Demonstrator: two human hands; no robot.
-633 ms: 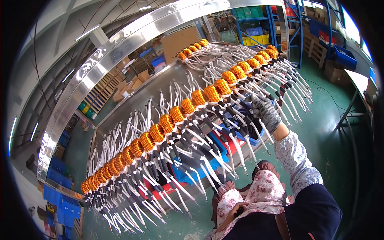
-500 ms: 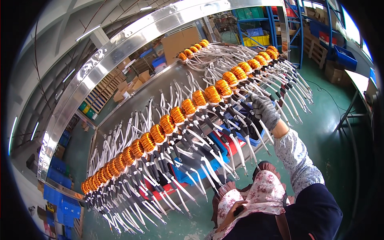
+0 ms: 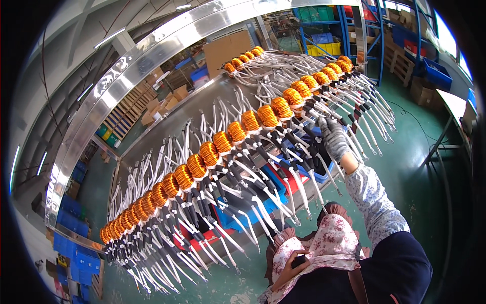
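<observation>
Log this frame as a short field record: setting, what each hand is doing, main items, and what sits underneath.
Setting: workshop with a green floor
Right hand: gloved, raised among the white sleeved leads under the coil row; grip not clear
Left hand: bare, low by the floral cloth, closed on a small dark object
Main items: long row of orange wound coils
Underneath: blue and red bins
Overhead: curved shiny metal rail

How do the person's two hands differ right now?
The right hand wears a grey glove and is stretched out to the leads hanging under the row of orange wound coils; the left hand is bare and drawn in low against floral-print fabric. The right touches the white-sleeved leads; the left grips a small dark object, too hidden to identify.
</observation>
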